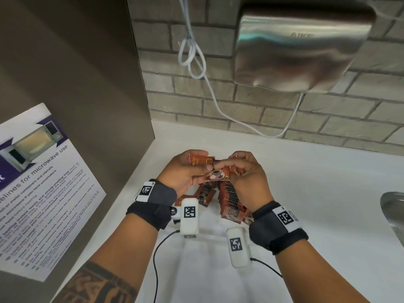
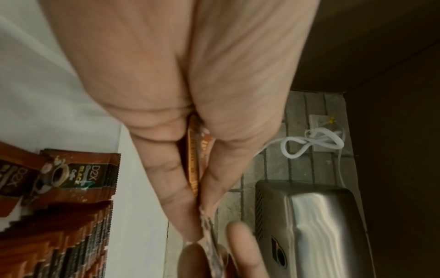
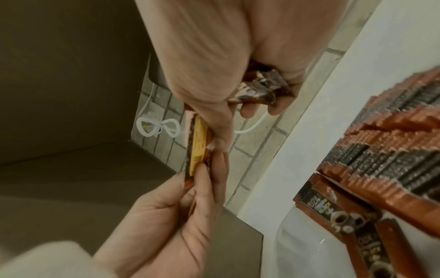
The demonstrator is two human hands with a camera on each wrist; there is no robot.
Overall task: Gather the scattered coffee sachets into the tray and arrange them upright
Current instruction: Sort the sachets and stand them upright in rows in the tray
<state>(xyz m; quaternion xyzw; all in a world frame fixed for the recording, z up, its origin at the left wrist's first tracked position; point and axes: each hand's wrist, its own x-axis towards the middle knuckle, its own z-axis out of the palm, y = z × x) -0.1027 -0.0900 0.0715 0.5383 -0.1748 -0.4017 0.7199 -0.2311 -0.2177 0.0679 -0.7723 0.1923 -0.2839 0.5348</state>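
Observation:
Over the white counter (image 1: 317, 193) both hands meet around brown coffee sachets. My left hand (image 1: 205, 160) grips a small stack of sachets (image 1: 197, 161) between thumb and fingers, seen edge-on in the left wrist view (image 2: 192, 165). My right hand (image 1: 227, 165) pinches the front sachet (image 1: 216, 174), which shows a coffee cup. Its curled lower fingers hold more sachets (image 3: 262, 88) against the palm. Below the hands a long row of sachets (image 1: 231, 200) stands upright, with loose sachets (image 1: 203, 195) lying to its left. A pale tray rim (image 3: 281, 237) shows only in the right wrist view.
A steel hand dryer (image 1: 301, 47) hangs on the brick wall with a looped white cable (image 1: 194, 60). A brown panel with a microwave poster (image 1: 39, 182) closes the left side. A metal sink edge (image 1: 393, 211) is at the right.

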